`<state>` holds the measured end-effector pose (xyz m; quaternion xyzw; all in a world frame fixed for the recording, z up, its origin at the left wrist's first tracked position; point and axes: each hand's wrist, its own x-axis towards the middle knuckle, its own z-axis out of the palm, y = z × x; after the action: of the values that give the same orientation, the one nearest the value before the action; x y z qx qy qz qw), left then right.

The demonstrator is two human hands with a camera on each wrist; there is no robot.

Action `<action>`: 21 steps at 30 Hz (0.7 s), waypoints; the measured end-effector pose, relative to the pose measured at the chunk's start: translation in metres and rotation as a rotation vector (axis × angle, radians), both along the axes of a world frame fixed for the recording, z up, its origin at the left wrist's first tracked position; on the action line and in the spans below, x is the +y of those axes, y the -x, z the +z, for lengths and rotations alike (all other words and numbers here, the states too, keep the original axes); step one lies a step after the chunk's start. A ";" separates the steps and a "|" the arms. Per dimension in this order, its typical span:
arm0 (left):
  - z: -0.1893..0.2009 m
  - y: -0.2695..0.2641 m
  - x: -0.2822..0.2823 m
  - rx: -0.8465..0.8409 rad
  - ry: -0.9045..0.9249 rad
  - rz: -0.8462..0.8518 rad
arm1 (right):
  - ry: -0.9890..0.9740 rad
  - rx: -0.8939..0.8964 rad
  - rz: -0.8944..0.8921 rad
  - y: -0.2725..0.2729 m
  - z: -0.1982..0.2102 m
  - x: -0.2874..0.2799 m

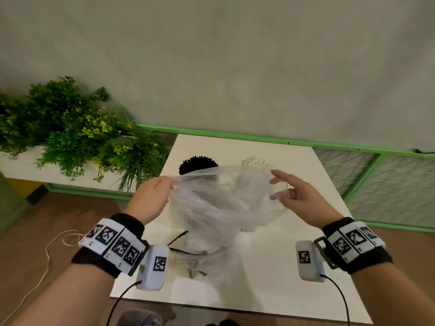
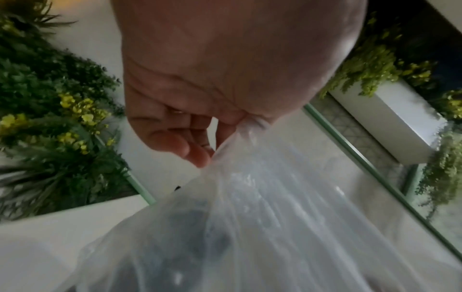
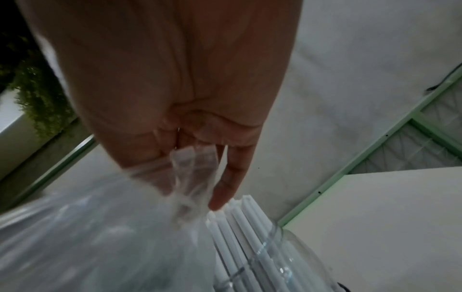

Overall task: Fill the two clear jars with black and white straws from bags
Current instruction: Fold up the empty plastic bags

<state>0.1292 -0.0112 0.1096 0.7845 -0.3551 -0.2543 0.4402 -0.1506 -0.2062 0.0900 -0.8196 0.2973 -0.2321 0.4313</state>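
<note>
A clear plastic bag point(image 1: 221, 203) hangs stretched between my two hands above the white table point(image 1: 277, 274). My left hand point(image 1: 170, 183) pinches its left edge, and my right hand point(image 1: 274, 188) pinches its right edge. Behind the bag stand a bundle of black straws point(image 1: 197, 164) and a bundle of white straws point(image 1: 255, 162). The left wrist view shows my left hand point(image 2: 215, 142) gripping gathered bag film point(image 2: 250, 227). In the right wrist view my right hand point(image 3: 200, 177) holds the bag just above white straws point(image 3: 240, 227) in a clear jar point(image 3: 295, 256).
A second crumpled clear bag point(image 1: 195, 260) with a few thin black pieces lies on the table near me. A white planter of green plants point(image 1: 70, 132) stands at left. A green rail point(image 1: 282, 140) and mesh fence point(image 1: 388, 184) border the table behind and right.
</note>
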 end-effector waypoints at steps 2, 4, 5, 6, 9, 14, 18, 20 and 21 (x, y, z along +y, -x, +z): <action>0.006 -0.004 0.004 -0.037 0.031 0.055 | 0.028 0.101 0.104 -0.001 0.005 -0.004; 0.014 -0.006 0.006 0.000 0.095 0.065 | 0.044 0.161 0.149 -0.005 0.010 -0.008; 0.018 -0.005 0.006 0.043 0.143 0.049 | 0.103 0.181 0.125 -0.008 0.011 -0.010; 0.024 -0.003 0.006 0.081 0.188 0.031 | 0.222 0.196 0.066 -0.014 0.011 -0.011; 0.035 0.004 0.000 0.072 0.246 0.066 | 0.573 0.141 -0.146 -0.041 0.022 0.009; 0.051 0.026 -0.011 0.019 0.343 0.021 | 0.704 0.006 0.110 -0.108 0.058 0.092; 0.070 0.037 -0.008 -0.001 0.440 -0.190 | 0.712 -0.110 0.000 -0.133 0.071 0.088; 0.071 0.031 -0.003 -0.057 0.465 -0.255 | 0.673 -0.181 0.015 -0.130 0.077 0.074; 0.068 0.024 -0.001 -0.141 0.453 -0.239 | 0.613 -0.238 0.038 -0.128 0.080 0.067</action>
<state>0.1054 -0.0118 0.1773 0.6340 -0.5230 -0.1633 0.5457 -0.0229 -0.1389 0.1705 -0.8839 0.1458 -0.3965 0.2007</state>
